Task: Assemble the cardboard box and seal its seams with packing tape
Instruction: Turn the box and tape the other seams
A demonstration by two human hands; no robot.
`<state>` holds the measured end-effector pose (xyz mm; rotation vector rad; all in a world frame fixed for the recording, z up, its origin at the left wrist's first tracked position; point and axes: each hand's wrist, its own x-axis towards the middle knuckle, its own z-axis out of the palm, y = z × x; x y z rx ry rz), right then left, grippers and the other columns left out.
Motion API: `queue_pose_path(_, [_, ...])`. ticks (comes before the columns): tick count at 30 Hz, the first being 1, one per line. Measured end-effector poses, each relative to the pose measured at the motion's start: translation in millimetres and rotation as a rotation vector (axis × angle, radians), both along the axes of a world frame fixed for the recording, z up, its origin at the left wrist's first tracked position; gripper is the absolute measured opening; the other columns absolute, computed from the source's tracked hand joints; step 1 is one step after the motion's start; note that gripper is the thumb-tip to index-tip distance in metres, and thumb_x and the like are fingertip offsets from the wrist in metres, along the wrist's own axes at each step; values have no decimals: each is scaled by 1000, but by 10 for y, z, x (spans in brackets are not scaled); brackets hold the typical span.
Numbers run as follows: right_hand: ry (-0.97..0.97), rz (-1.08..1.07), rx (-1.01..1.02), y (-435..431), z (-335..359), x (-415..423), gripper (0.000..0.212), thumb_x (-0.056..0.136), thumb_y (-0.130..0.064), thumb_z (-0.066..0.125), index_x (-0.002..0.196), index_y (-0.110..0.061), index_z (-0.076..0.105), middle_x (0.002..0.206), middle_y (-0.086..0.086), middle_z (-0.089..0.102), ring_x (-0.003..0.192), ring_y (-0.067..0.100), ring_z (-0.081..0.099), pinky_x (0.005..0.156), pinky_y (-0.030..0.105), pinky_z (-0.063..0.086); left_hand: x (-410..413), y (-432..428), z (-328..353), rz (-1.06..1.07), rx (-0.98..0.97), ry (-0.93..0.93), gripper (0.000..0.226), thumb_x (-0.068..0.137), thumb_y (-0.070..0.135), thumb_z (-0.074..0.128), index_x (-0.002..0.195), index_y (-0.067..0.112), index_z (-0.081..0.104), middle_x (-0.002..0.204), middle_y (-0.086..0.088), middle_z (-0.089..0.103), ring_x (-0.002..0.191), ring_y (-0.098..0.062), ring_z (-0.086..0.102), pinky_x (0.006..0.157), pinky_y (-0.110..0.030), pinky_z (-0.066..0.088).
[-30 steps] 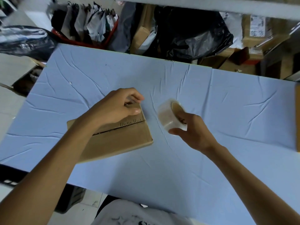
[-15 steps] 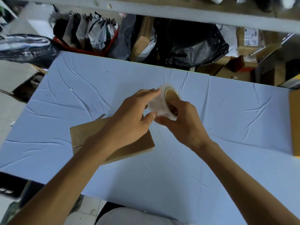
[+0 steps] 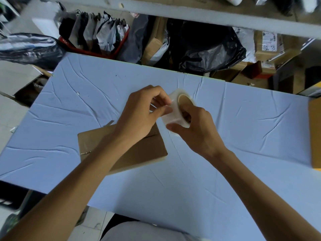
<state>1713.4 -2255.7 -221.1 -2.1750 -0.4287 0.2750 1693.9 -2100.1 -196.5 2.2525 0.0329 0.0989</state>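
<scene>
A brown cardboard box (image 3: 139,153) lies on the blue table cover (image 3: 243,136), left of centre, partly hidden by my left forearm. Above its far right corner my right hand (image 3: 196,129) grips a roll of clear packing tape (image 3: 175,108) with fingers through the core. My left hand (image 3: 140,112) is at the roll's left side, its fingertips pinching the tape's edge.
A second piece of cardboard (image 3: 315,133) lies at the table's right edge. Behind the table stand a red basket of mailer bags (image 3: 97,37), black plastic bags (image 3: 208,49) and stacked cartons (image 3: 267,47). A grey shelf rail (image 3: 191,13) runs overhead.
My left hand left the box and came up to the tape roll, where its fingers now pinch the tape. The right hand lifted the roll slightly up and left. The box stays put.
</scene>
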Motion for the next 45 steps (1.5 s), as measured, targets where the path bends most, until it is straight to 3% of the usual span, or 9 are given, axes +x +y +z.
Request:
queue_pose_path(6, [-7,3,-13,8,37,-13,29,79,-21,76,99,-10,59,86,-1,62,72,16,58,63,25,51,41,35,-15,10,-55,25,7,82,15,71,83,14,65,84,12,63,80,3,58,71,-7,46])
queue_pose_path(11, [35,-3,-7,-13,67,1,24,80,-24,75,90,-18,54,73,-12,53,63,7,53,52,12,41,45,124,23,-24,-101,37,8,87,12,64,83,12,58,91,1,70,88,-10,64,84,-25,52])
queue_pose_path(14, [33,2,9,-6,75,6,24,79,-27,75,91,-14,58,78,-6,59,69,13,57,55,19,45,17,118,28,-46,-110,15,7,91,13,60,88,12,54,93,-5,69,90,-14,65,84,-24,52])
queue_pose_path(19, [30,47,8,15,85,5,27,80,-28,74,95,-10,61,85,2,61,74,18,59,63,32,51,30,161,42,-76,-109,-11,10,93,20,59,94,11,54,93,2,64,89,-7,61,79,-12,47])
queue_pose_path(27, [127,110,87,-24,143,31,38,72,-33,71,90,-1,64,83,19,61,73,36,58,64,55,48,66,174,109,-206,-77,-14,19,84,11,69,90,17,53,82,15,60,83,-6,60,79,-17,48])
queue_pose_path(33, [110,96,29,-9,172,22,27,77,-25,74,92,-3,66,86,15,65,75,31,60,68,53,51,54,222,128,-240,11,82,17,89,-5,56,92,10,48,82,7,61,81,-1,62,71,-8,46])
queue_pose_path(39, [66,67,-25,61,218,12,23,77,-21,75,90,-3,70,86,14,68,75,27,62,69,42,52,0,204,127,-214,74,178,26,89,-14,39,94,10,44,91,1,60,96,-3,64,83,-29,55])
queue_pose_path(42, [38,68,-47,108,235,1,24,77,-20,76,94,-4,70,85,11,67,71,22,60,62,30,49,-29,189,157,-207,129,157,28,86,-16,41,92,12,42,91,0,59,97,-9,64,77,-27,53])
queue_pose_path(45, [42,59,-42,153,258,-5,24,76,-19,76,92,-2,70,84,10,67,72,24,61,63,32,51,-48,184,193,-192,181,127,27,84,-15,43,91,12,42,91,-3,57,97,-17,63,73,-27,51])
